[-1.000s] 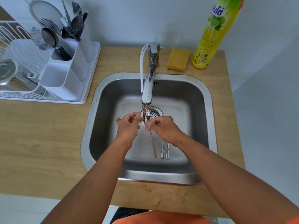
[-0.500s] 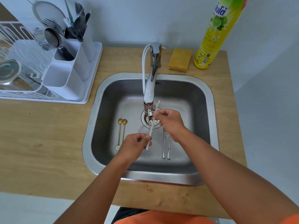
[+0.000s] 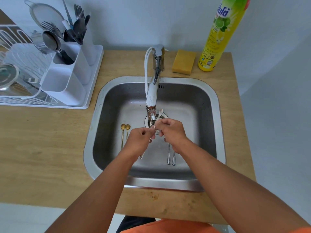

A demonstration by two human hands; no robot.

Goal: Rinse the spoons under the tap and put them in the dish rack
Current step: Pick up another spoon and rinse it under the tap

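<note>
Over the steel sink (image 3: pixel 217 115), both my hands grip one pale rose-coloured spoon (image 3: pixel 160 112) just under the tap's nozzle (image 3: pixel 152 117). My right hand (image 3: pixel 170 132) pinches it near the bowl, which points up beside the nozzle. My left hand (image 3: pixel 139 140) holds the handle lower down, and the handle's tip shows below that wrist. Two gold spoons (image 3: pixel 125 132) lie on the sink floor at the left. Two silver spoons (image 3: pixel 170 157) lie at the right, partly hidden by my right wrist. The white dish rack (image 3: pixel 70 81) stands on the counter at the left.
The rack's cutlery holder has forks, spoons and a strainer in it, with a metal lid in the wire section (image 3: pixel 8 76). A yellow sponge (image 3: pixel 183 63) and a tall yellow dish soap bottle (image 3: pixel 217 36) stand behind the sink. The wooden counter (image 3: pixel 42 148) surrounds the sink.
My left hand has slid up along the spoon's handle toward my right hand, and both hands now sit close together under the nozzle. A second ago the spoon hung handle-down from both hands.
</note>
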